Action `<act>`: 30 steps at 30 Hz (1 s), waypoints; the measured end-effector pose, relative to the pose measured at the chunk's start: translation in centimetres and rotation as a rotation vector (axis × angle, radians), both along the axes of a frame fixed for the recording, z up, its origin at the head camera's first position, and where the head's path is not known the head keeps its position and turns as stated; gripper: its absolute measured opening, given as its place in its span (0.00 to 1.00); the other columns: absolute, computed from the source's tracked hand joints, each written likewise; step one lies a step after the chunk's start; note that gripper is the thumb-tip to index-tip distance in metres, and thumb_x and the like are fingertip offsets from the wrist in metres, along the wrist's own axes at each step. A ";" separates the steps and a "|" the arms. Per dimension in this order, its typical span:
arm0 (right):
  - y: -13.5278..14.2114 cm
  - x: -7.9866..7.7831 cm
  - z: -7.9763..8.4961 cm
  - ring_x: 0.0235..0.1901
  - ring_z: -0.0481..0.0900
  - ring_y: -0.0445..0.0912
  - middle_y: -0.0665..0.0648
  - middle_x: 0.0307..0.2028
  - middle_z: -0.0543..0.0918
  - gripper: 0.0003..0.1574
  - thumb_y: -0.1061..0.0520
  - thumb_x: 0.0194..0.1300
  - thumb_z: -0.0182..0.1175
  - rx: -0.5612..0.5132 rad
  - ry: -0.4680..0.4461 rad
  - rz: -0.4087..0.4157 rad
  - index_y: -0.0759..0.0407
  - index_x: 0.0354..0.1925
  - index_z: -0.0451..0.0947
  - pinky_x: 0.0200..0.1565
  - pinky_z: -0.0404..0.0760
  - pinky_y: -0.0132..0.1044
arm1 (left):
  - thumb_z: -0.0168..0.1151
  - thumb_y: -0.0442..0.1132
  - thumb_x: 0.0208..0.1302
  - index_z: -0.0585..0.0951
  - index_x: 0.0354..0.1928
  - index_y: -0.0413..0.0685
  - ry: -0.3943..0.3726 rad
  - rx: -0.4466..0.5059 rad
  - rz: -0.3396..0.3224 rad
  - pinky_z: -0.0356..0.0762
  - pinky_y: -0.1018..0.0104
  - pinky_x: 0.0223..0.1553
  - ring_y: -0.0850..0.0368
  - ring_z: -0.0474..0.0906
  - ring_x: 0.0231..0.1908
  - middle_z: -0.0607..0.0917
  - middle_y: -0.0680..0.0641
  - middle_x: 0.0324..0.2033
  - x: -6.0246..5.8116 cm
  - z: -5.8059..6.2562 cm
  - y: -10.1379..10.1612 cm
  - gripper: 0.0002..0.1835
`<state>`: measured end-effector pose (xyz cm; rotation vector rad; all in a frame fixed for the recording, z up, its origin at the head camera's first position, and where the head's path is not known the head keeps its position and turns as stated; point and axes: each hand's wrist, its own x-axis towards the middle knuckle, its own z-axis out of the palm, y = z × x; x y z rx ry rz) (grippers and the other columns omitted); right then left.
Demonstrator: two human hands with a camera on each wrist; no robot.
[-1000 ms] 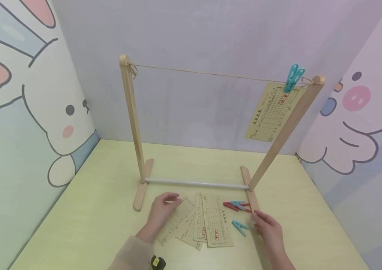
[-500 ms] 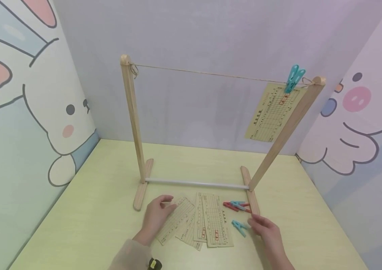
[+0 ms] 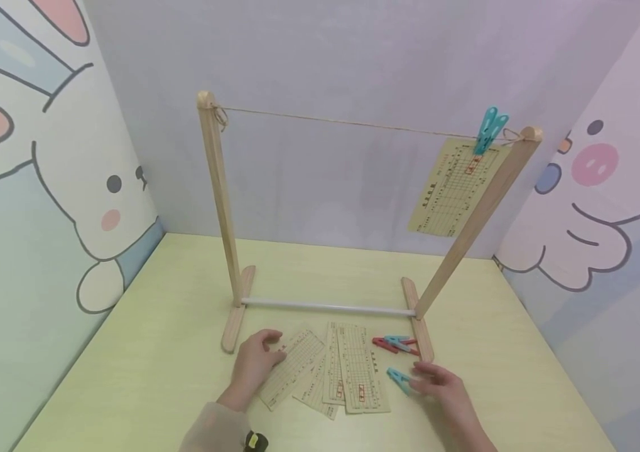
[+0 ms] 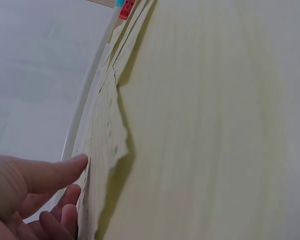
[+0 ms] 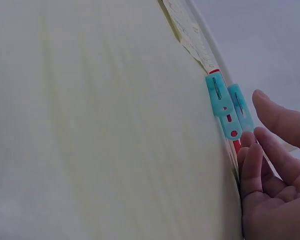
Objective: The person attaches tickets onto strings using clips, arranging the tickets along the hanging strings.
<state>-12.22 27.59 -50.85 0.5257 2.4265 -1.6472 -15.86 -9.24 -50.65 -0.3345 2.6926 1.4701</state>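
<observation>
My left hand (image 3: pixel 254 363) is at the leftmost of several fanned printed paper slips (image 3: pixel 294 370), thumb and fingers loosely bent. In the left wrist view, its thumb tip overlaps the slip's edge (image 4: pixel 107 135). My right hand (image 3: pixel 443 392) is beside a turquoise clothespin (image 3: pixel 397 378), with thumb and fingers apart. The right wrist view shows turquoise clothespins (image 5: pixel 220 95) just beyond those fingertips. Red and light-blue clothespins (image 3: pixel 393 343) lie together farther back. Another slip (image 3: pixel 450 188) hangs from a twine line (image 3: pixel 320 119), clipped by a teal clothespin (image 3: pixel 486 135).
A wooden frame with a left post (image 3: pixel 219 201) and a right post (image 3: pixel 475 220) stands behind the slips. A white rod (image 3: pixel 325 307) joins its feet near the table (image 3: pixel 144 351). A grey wall (image 3: pixel 325 188) rises behind, with cartoon-printed panels on both sides.
My left hand has drawn back left along the leftmost slip, uncovering more of it. My right hand has shifted left and down to the turquoise clothespin, its fingers spreading.
</observation>
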 end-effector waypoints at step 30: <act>-1.1 -0.3 -0.2 0.43 0.71 0.48 0.55 0.43 0.80 0.35 0.58 0.42 0.79 0.231 0.004 0.163 0.57 0.53 0.82 0.42 0.69 0.35 | 0.72 0.35 0.54 0.84 0.46 0.42 -0.036 -0.059 -0.108 0.74 0.66 0.34 0.57 0.76 0.34 0.84 0.49 0.35 -0.5 0.3 -1.0 0.16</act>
